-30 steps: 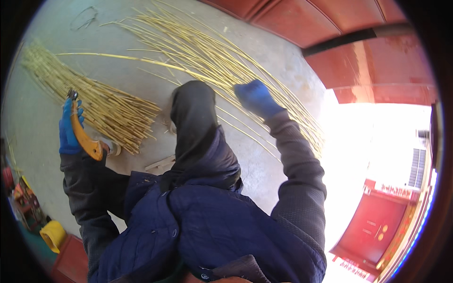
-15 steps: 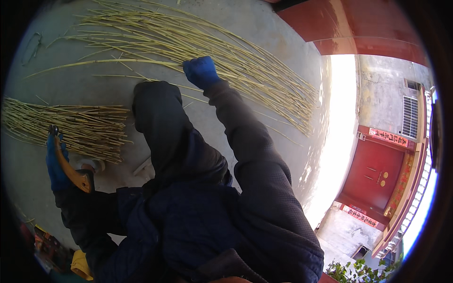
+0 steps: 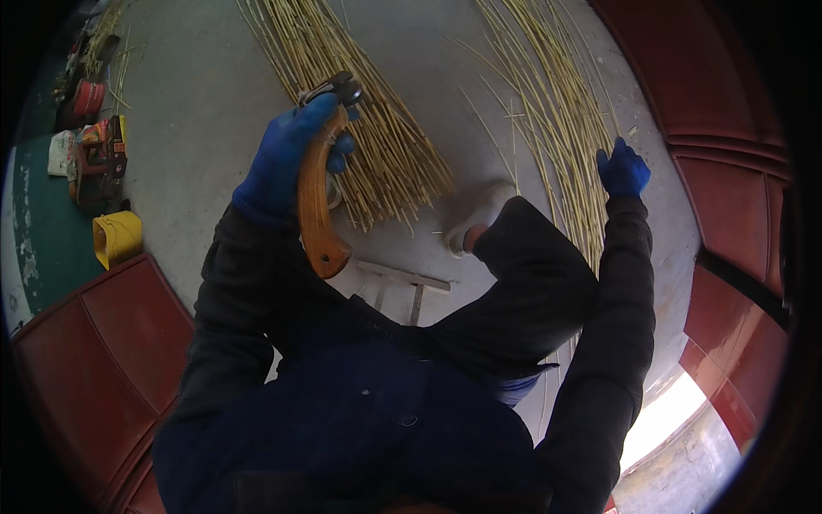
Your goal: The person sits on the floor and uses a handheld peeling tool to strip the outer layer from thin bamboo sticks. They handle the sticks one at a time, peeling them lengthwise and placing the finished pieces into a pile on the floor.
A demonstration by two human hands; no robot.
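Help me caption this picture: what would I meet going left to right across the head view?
Yellow container → left grip holding a wooden-handled tool → denser stalk bundle → looser spread of stalks → right grip → red panels at the right edge.

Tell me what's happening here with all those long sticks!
A person in blue gloves has a tool with a curved wooden handle in the left hand. The right hand is out at the edge of the looser sticks on the right; whether it is gripping one is hard to tell. A thicker pile of sticks lies on the grey floor, just beyond the tool. A yellow container sits off to the left.
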